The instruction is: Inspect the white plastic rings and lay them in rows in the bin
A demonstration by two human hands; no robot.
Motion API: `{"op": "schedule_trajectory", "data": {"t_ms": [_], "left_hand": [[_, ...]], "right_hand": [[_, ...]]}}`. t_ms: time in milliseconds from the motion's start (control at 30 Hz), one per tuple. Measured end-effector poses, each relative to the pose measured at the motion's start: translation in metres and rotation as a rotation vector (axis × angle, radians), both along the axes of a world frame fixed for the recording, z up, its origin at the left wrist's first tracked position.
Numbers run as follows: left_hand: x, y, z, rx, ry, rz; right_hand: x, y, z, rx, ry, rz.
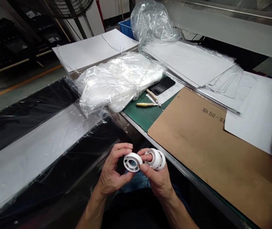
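A white plastic ring with a spoked inner hub (139, 159) is pinched between the thumb and fingers of my left hand (111, 175). Just to its right, my right hand (161, 182) grips a pair of similar white rings (158, 158), one behind the other, with a finger poked into the nearer one. The right thumb and fingertips reach to the edge of the left-hand ring. Both hands are above my lap, in front of the table edge. The fingers partly cover the rings.
A brown cardboard sheet (205, 140) lies on the green table at right. Beyond it are yellow-handled nippers (145, 104), a phone (166, 85), plastic bags (124, 76) and stacked white sheets (188, 60). At left stands a black container lined with clear plastic (83, 159).
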State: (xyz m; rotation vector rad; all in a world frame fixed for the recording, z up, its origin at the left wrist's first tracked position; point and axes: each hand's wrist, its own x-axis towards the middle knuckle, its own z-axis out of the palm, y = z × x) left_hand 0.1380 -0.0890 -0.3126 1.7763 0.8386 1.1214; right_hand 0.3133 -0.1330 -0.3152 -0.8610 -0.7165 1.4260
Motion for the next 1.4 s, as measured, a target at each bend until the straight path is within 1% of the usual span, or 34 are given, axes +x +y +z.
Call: {"op": "schedule_trajectory", "data": {"t_ms": [100,200,467,633,767,933,1167,1300,1400], "left_hand": [[0.000,0.000,-0.002,-0.004,-0.020,0.000],[-0.001,-0.001,-0.003,-0.012,-0.042,-0.005],[0.000,-0.002,-0.001,-0.038,-0.090,-0.022],[0.000,-0.004,0.000,-0.049,-0.076,-0.018],[-0.002,-0.004,0.001,-0.145,-0.044,-0.012],[-0.004,-0.001,0.006,-0.275,-0.025,-0.057],[-0.008,-0.002,0.013,-0.347,0.081,-0.025],[-0.006,-0.001,0.019,-0.341,0.153,-0.019],[-0.006,-0.001,0.024,-0.296,0.210,-0.005]], "right_hand": [[-0.001,0.000,0.002,0.022,-0.003,0.028],[-0.002,0.000,0.004,0.010,0.011,0.031],[-0.002,-0.002,0.003,0.007,0.026,0.043],[-0.001,0.000,0.005,0.014,0.021,0.047],[-0.001,-0.001,0.006,0.011,0.038,0.040],[-0.003,-0.002,0.005,-0.080,0.060,0.012],[-0.004,0.000,0.004,-0.190,0.114,-0.025],[-0.004,0.000,0.003,-0.269,0.106,-0.045],[-0.004,0.002,0.004,-0.331,0.135,-0.020]]}}
